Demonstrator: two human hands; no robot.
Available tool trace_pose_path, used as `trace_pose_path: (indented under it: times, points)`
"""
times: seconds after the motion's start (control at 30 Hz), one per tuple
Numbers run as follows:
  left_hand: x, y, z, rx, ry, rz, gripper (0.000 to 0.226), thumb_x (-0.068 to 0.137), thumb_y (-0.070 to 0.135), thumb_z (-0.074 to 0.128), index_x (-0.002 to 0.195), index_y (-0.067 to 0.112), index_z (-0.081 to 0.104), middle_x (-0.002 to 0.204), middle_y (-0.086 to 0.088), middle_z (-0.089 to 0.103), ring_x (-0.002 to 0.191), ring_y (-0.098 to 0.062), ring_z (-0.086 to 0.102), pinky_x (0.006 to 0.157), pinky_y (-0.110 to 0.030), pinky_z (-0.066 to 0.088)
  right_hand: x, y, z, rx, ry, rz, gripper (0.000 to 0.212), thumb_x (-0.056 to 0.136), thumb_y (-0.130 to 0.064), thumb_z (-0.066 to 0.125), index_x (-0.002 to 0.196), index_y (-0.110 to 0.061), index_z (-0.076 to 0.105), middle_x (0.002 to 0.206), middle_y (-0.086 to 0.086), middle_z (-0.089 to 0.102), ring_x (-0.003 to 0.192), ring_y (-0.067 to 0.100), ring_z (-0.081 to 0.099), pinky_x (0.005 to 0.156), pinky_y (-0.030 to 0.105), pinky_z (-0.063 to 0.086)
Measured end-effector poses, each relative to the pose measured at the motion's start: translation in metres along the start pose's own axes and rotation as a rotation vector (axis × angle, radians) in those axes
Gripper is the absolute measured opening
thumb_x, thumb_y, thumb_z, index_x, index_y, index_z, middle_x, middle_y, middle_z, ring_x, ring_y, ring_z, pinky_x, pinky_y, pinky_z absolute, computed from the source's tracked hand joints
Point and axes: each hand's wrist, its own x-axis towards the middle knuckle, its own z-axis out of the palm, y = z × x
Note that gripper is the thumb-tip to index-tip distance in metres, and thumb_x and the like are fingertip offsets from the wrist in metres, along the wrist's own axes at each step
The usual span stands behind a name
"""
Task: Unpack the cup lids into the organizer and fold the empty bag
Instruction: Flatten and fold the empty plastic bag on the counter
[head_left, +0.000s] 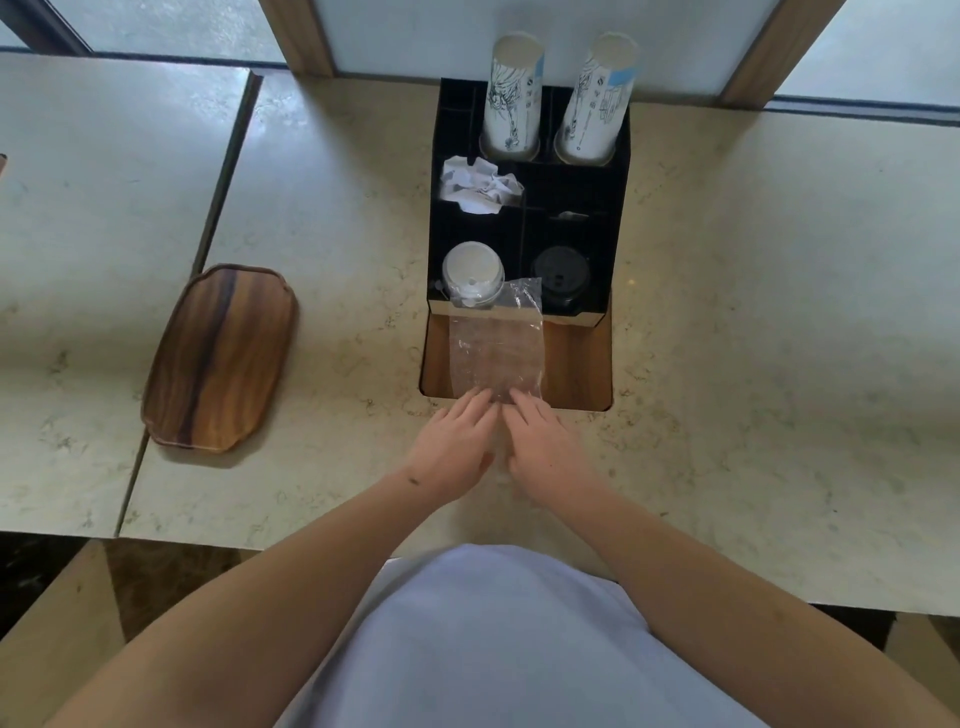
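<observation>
Lengthwise, bag (496, 348) toward organizer (618, 218).

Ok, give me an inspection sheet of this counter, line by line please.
Surface: pale stone counter with a wooden recess.
Job's things: black organizer holds white lids and black lids; clear plastic bag lies flat, far end over the organizer's front edge.
Clutter: crumpled paper, two cup stacks, wooden tray.
Grippers: left hand and right hand press flat on the bag's near end.
Cables: nothing seen.
Surroundings: frosted panels, wooden posts.
</observation>
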Motion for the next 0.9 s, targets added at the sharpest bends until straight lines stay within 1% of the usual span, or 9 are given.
trace_pose_path:
  times: [0.13, 0.27, 0.43, 0.53, 0.6, 0.67, 0.73, 0.8, 0.9]
  points:
    - [0.009, -0.014, 0.009, 0.052, -0.163, -0.036, 0.089, 0.094, 0.049, 0.065, 0.161, 0.016, 0.017, 0.171, -0.009, 0.009, 0.158, -0.025, 0.002, 0.126, -0.042, 0.011, 0.004, 0.018, 0.004, -0.077, -0.078, 0.029, 0.071, 0.092, -0.039, 0.06, 0.155, -0.023, 0.03, 0.165, 0.004, 0.026, 0.151, 0.021, 0.022, 0.12, 0.043, 0.026]
    - [0.01, -0.024, 0.014, 0.048, -0.208, -0.043, 0.1, 0.089, 0.06, 0.063, 0.162, 0.022, 0.007, 0.172, -0.007, -0.002, 0.157, -0.022, -0.007, 0.125, -0.04, 0.002, 0.003, 0.036, 0.007, -0.089, -0.141, 0.105, 0.092, 0.084, -0.066, 0.058, 0.159, -0.031, 0.018, 0.169, -0.003, 0.007, 0.154, 0.018, 0.007, 0.121, 0.058, 0.015]
    - [0.015, -0.027, 0.012, 0.018, -0.236, -0.164, 0.12, 0.076, 0.07, 0.07, 0.162, 0.027, -0.002, 0.171, -0.004, -0.013, 0.155, -0.027, -0.018, 0.126, -0.054, -0.001, 0.007, 0.047, 0.006, -0.083, -0.164, 0.205, 0.119, 0.071, -0.08, 0.058, 0.161, -0.029, 0.0, 0.169, -0.009, -0.007, 0.154, 0.02, -0.007, 0.121, 0.06, 0.005]
    - [0.015, -0.023, 0.004, -0.009, -0.27, -0.23, 0.131, 0.066, 0.075, 0.073, 0.16, 0.033, -0.007, 0.169, -0.004, -0.019, 0.153, -0.033, -0.023, 0.124, -0.06, -0.001, 0.009, 0.048, 0.005, -0.054, -0.148, 0.23, 0.12, 0.069, -0.08, 0.06, 0.161, -0.025, 0.006, 0.169, -0.003, 0.0, 0.154, 0.023, -0.001, 0.121, 0.058, 0.011]
    - [0.015, -0.019, -0.004, -0.094, -0.184, -0.273, 0.124, 0.067, 0.075, 0.073, 0.16, 0.033, 0.003, 0.17, -0.004, -0.01, 0.155, -0.032, -0.014, 0.123, -0.06, 0.008, 0.014, 0.048, 0.0, 0.056, -0.055, 0.279, 0.107, 0.074, -0.073, 0.063, 0.158, -0.021, 0.021, 0.166, 0.001, 0.016, 0.151, 0.025, 0.012, 0.118, 0.055, 0.02]
    - [0.019, -0.017, -0.013, -0.252, 0.053, -0.358, 0.1, 0.077, 0.061, 0.075, 0.157, 0.024, 0.026, 0.166, -0.009, 0.018, 0.153, -0.031, 0.013, 0.12, -0.054, 0.023, 0.024, 0.051, -0.006, 0.209, 0.061, 0.335, 0.086, 0.082, -0.056, 0.067, 0.151, -0.015, 0.037, 0.155, 0.008, 0.036, 0.14, 0.029, 0.031, 0.112, 0.05, 0.034]
    - [0.029, -0.019, -0.024, -0.515, 0.279, -0.533, 0.075, 0.085, 0.042, 0.075, 0.147, 0.014, 0.043, 0.147, -0.009, 0.045, 0.137, -0.027, 0.04, 0.111, -0.044, 0.039, 0.038, 0.056, -0.016, 0.388, 0.118, 0.424, 0.067, 0.089, -0.044, 0.069, 0.144, -0.011, 0.047, 0.14, 0.009, 0.046, 0.121, 0.025, 0.05, 0.099, 0.038, 0.046]
    - [0.044, -0.025, -0.035, -0.731, 0.334, -0.725, 0.062, 0.088, 0.034, 0.074, 0.14, 0.011, 0.05, 0.126, -0.004, 0.058, 0.12, -0.022, 0.056, 0.095, -0.035, 0.048, 0.052, 0.061, -0.026, 0.513, 0.085, 0.494, 0.059, 0.091, -0.041, 0.069, 0.139, -0.011, 0.051, 0.128, 0.006, 0.052, 0.101, 0.014, 0.055, 0.081, 0.024, 0.046]
    - [0.064, -0.033, -0.045, -0.883, 0.263, -0.865, 0.063, 0.086, 0.04, 0.078, 0.136, 0.013, 0.052, 0.111, 0.002, 0.063, 0.103, -0.018, 0.063, 0.079, -0.029, 0.049, 0.067, 0.063, -0.033, 0.539, 0.026, 0.49, 0.044, 0.089, -0.036, 0.074, 0.125, -0.015, 0.06, 0.11, 0.003, 0.06, 0.095, 0.014, 0.057, 0.075, 0.026, 0.043]
